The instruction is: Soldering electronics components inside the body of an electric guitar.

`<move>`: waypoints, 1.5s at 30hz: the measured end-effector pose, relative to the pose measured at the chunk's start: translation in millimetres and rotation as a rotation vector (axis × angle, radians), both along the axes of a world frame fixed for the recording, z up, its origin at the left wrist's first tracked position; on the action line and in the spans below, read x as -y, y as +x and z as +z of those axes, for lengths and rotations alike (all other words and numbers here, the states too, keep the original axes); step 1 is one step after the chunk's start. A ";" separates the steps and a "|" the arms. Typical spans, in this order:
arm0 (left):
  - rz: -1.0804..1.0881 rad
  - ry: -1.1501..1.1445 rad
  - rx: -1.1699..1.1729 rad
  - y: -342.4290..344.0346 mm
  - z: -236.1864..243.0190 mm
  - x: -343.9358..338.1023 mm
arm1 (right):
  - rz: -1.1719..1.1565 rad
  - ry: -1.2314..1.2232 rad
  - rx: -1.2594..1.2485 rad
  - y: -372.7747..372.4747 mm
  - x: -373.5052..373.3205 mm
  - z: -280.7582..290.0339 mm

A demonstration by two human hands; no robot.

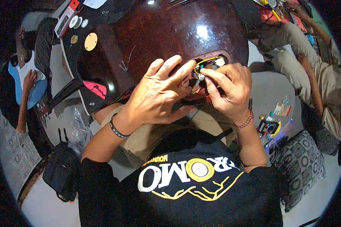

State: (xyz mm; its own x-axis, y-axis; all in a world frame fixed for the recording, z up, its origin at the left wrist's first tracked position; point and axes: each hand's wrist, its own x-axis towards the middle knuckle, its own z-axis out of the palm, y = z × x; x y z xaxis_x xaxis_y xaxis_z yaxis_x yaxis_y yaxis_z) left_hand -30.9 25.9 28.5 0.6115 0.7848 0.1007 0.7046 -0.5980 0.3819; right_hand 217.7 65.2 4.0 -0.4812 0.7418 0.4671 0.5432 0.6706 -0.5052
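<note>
A glossy dark red guitar body (159, 34) lies back-up across my lap. Near its lower right edge an open cavity (210, 64) shows yellow and white wires and small parts. My left hand (161, 92) reaches to the cavity's left rim, index finger stretched toward the wiring. My right hand (227, 89) pinches a small white-tipped part (201, 76) among the wires at the cavity. The fingertips of both hands almost meet there. What lies deeper in the cavity is hidden by my fingers.
A black guitar body (85, 64) with round plates lies at the left. A person at far left holds a blue guitar (26, 81). Another person sits at the right (310, 64). A black bag (62, 170), a patterned cushion (301, 166) and small tools (271, 126) lie on the floor.
</note>
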 end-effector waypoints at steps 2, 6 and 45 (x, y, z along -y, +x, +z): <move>-0.012 0.000 -0.014 -0.9 -0.8 -1.5 | 0.000 0.001 -0.002 -0.1 -1.4 0.4; 0.005 0.019 0.014 -2.2 -4.2 1.1 | -0.002 0.013 0.003 -0.8 -1.2 -0.9; 0.198 0.213 0.301 6.5 -17.2 -34.4 | 0.208 -0.051 0.124 3.3 5.8 33.6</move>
State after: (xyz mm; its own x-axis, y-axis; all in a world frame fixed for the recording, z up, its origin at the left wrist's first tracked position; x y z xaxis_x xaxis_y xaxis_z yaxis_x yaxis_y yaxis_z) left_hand -24.3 60.3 11.3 0.3697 0.8265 0.4246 0.6895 -0.5504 0.4709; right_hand 221.0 59.4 37.7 -0.6770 0.6421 0.3597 0.4561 0.7496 -0.4797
